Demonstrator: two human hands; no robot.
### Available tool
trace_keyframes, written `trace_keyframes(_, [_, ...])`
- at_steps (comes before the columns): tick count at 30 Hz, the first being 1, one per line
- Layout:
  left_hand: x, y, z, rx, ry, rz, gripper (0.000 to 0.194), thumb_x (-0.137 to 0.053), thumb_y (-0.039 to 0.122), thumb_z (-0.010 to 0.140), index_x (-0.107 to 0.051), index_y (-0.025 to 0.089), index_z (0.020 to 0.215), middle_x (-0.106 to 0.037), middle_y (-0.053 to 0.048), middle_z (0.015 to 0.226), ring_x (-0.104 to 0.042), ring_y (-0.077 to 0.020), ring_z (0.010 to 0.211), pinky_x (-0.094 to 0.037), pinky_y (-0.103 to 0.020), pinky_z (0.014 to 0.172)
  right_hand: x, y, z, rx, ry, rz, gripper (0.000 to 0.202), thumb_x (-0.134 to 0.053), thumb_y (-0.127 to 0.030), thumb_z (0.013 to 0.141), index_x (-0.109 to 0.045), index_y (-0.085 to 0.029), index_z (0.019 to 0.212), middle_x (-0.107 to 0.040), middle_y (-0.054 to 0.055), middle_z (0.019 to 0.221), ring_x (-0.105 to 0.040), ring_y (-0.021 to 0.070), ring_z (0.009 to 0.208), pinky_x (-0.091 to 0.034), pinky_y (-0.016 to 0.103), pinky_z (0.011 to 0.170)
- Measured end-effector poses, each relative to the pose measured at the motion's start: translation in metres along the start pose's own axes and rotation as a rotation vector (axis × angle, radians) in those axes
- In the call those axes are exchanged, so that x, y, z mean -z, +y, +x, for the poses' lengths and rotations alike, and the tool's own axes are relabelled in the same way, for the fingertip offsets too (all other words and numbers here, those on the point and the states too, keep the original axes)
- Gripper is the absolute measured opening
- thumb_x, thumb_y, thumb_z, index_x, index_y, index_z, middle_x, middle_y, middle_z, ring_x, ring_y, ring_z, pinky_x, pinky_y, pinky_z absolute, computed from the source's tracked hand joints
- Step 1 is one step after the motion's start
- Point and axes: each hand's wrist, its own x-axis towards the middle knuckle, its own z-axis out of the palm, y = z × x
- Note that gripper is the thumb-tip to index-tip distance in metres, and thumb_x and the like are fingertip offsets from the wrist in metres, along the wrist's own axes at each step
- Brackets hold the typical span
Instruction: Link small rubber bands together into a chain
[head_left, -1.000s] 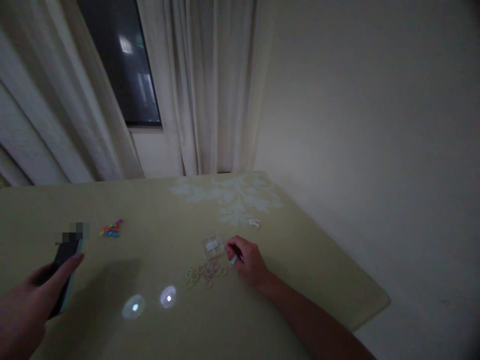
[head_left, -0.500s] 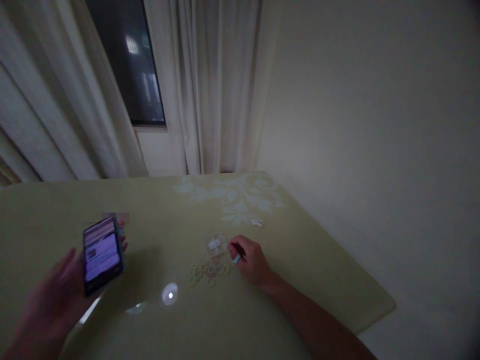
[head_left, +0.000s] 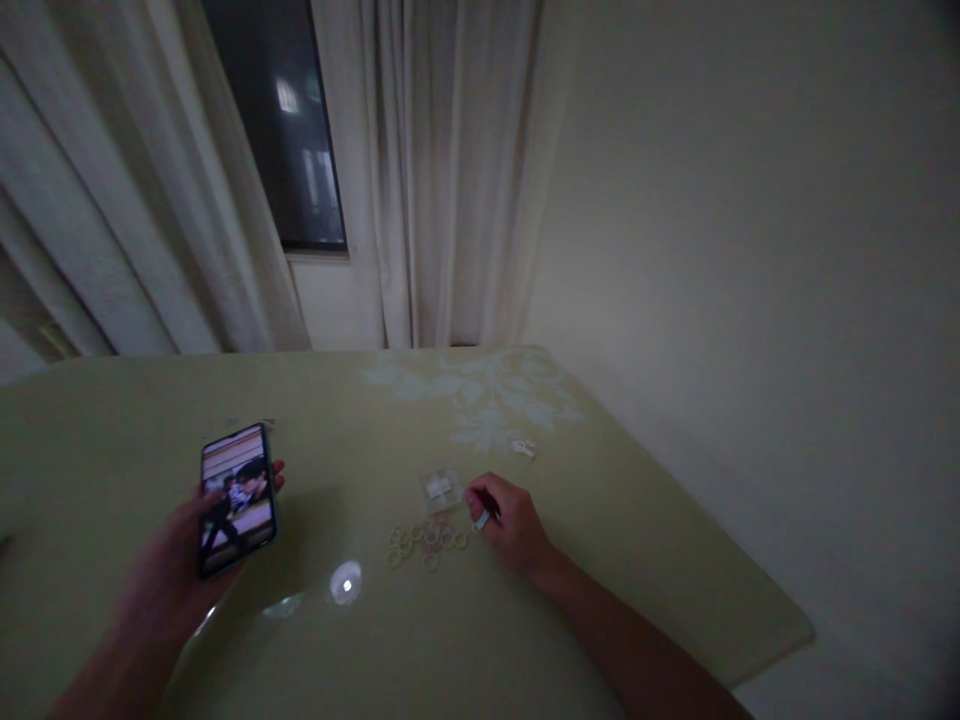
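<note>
In the head view, my left hand (head_left: pixel 169 560) grips a smartphone (head_left: pixel 238 500) whose lit screen shows a picture of people. The thumb lies over the screen's left edge, and fingertips show past the right edge. My right hand (head_left: pixel 512 525) rests on the table with its fingers curled closed. A small pale band (head_left: pixel 481 520) shows at these fingers; whether it is held or worn is unclear. Just left of this hand lie several small pastel rings (head_left: pixel 430 562), like little hair ties. Behind them sits a small clear plastic box (head_left: pixel 429 497) with something white in it.
A small white item (head_left: pixel 524 448) lies farther back on the pale green table (head_left: pixel 360 660), near a light leaf pattern (head_left: pixel 487 400). Curtains (head_left: pixel 420 200) and a dark window (head_left: pixel 289 150) stand behind. A plain wall (head_left: pixel 735 280) borders the table's right side.
The phone's screen has switched from a page with text to a picture, and the thumb now reaches over the screen. The whole view has shifted slightly. My right hand keeps its closed pose.
</note>
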Motion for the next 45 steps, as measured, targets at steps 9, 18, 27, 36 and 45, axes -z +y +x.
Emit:
trace_keyframes(9, [0.011, -0.012, 0.011, -0.114, -0.138, 0.127, 0.081, -0.092, 0.022, 0.053, -0.069, 0.033, 0.129, -0.078, 0.002, 0.126, -0.075, -0.0277, 0.107, -0.063, -0.021, 0.068, -0.003, 0.007, -0.001, -0.017, -0.047, 0.013, 0.016, -0.056, -0.029, 0.096, -0.068, -0.019, 0.091, -0.062, 0.000, 0.072, -0.052, 0.0131, 0.062, -0.039, 0.023, 0.060])
trace_keyframes(18, [0.008, -0.011, 0.008, -0.099, -0.093, 0.097, 0.071, -0.088, 0.016, 0.057, -0.072, 0.032, 0.123, -0.081, 0.003, 0.111, -0.077, -0.0212, 0.084, -0.062, -0.021, 0.061, -0.004, 0.005, -0.002, -0.020, -0.064, 0.021, 0.015, -0.056, -0.027, 0.095, -0.068, -0.019, 0.089, -0.060, -0.001, 0.071, -0.050, 0.0123, 0.060, -0.038, 0.023, 0.060])
trace_keyframes(27, [0.000, -0.003, -0.002, -0.104, -0.130, 0.078, 0.080, -0.077, 0.004, 0.060, -0.067, 0.031, 0.135, -0.082, 0.001, 0.111, -0.079, -0.0225, 0.089, -0.066, -0.024, 0.066, -0.005, 0.008, -0.002, -0.003, -0.092, 0.037, 0.014, -0.058, -0.026, 0.095, -0.068, -0.019, 0.089, -0.061, -0.002, 0.072, -0.051, 0.0122, 0.061, -0.038, 0.024, 0.062])
trace_keyframes(36, [0.007, 0.001, 0.001, -0.152, -0.248, -0.036, 0.085, -0.076, -0.001, 0.058, -0.067, 0.026, 0.138, -0.071, -0.003, 0.140, -0.080, -0.0240, 0.096, -0.069, -0.027, 0.076, -0.004, 0.007, -0.001, -0.010, -0.088, 0.015, 0.017, -0.057, -0.028, 0.095, -0.069, -0.017, 0.089, -0.062, 0.000, 0.072, -0.052, 0.0126, 0.062, -0.038, 0.024, 0.062])
trace_keyframes(45, [0.019, -0.001, 0.010, -0.112, -0.302, -0.079, 0.085, -0.073, 0.002, 0.059, -0.064, 0.025, 0.141, -0.080, -0.007, 0.123, -0.082, -0.0269, 0.092, -0.069, -0.034, 0.073, -0.004, 0.008, -0.002, -0.016, -0.097, 0.038, 0.017, -0.057, -0.028, 0.096, -0.068, -0.018, 0.087, -0.061, -0.001, 0.072, -0.051, 0.0123, 0.061, -0.038, 0.023, 0.062])
